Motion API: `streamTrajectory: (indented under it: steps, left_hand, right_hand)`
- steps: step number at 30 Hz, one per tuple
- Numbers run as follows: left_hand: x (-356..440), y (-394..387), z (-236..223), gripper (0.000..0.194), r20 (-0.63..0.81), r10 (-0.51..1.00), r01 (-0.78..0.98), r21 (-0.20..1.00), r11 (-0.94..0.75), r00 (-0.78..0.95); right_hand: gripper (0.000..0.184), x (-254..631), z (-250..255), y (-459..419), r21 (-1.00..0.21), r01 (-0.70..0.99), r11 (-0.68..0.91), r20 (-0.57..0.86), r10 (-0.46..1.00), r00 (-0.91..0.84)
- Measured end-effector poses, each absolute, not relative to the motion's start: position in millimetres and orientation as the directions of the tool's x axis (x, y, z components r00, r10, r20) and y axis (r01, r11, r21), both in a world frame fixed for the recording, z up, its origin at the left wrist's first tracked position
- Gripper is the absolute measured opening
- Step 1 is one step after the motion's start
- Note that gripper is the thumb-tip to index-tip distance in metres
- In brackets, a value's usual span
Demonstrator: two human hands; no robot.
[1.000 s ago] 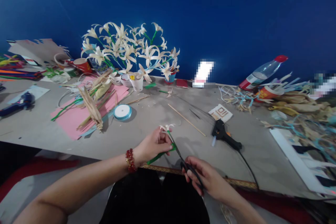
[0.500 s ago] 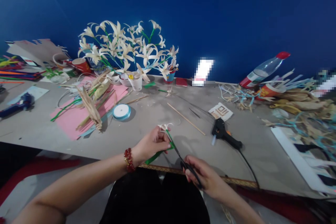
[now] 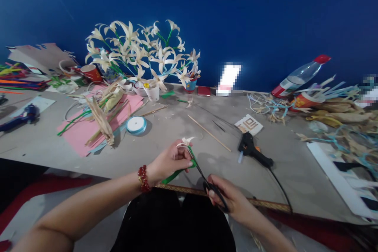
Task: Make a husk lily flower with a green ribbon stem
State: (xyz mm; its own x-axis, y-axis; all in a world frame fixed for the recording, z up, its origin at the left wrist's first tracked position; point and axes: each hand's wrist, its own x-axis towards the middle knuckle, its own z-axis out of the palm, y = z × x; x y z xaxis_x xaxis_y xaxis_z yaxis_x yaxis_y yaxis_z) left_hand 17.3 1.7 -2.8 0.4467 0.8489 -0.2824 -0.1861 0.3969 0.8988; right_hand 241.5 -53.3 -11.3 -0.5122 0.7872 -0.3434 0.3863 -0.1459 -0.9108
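Left hand: my left hand [image 3: 169,161] is closed around a small cream flower [image 3: 185,141] on a green stem [image 3: 177,174], pinching it just below the petals, above the near edge of the surface [image 3: 165,134].
Right hand: my right hand [image 3: 228,199] is closed through the handles of the black scissors [image 3: 211,187], whose blades run up and left to meet the stem close to my left fingertips.
Blade state: I cannot tell whether the blades are parted or shut; they are too thin and dark here.
Where the flower is: held in the air over the front edge, not resting on the surface, with the green stem trailing down and left under my palm.
Doing it well: I judge a steady pinch close to the cut matters most, so the stem does not twist away from the blades.
Care: my left fingertips sit very near the blades, so I would keep them just clear of the cutting line.
Angle: I would keep the scissors across the stem, not along it, for a clean snip.
Nearby: a black glue gun [image 3: 253,151] lies to the right on the surface, a thin wooden stick [image 3: 209,133] just beyond my hands, a roll of ribbon [image 3: 136,125] to the left.
Further back: a bunch of finished flowers [image 3: 141,53] stands in cups by the blue wall.
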Motion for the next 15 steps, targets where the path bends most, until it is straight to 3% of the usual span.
streamTrajectory:
  steps: [5,15]
  left_hand:
    - [21.3,0.6,-1.6,0.051,-0.279,0.843,-0.189,0.897,0.4,0.46]
    - [20.2,1.6,-5.6,0.05,-0.267,0.843,-0.202,0.896,0.396,0.467]
  right_hand:
    - [0.054,238.5,-8.9,-51.4,-0.903,0.37,-0.218,-0.394,0.763,-0.512]
    - [0.056,240.2,-15.3,-49.6,-0.916,0.376,-0.141,-0.332,0.794,-0.51]
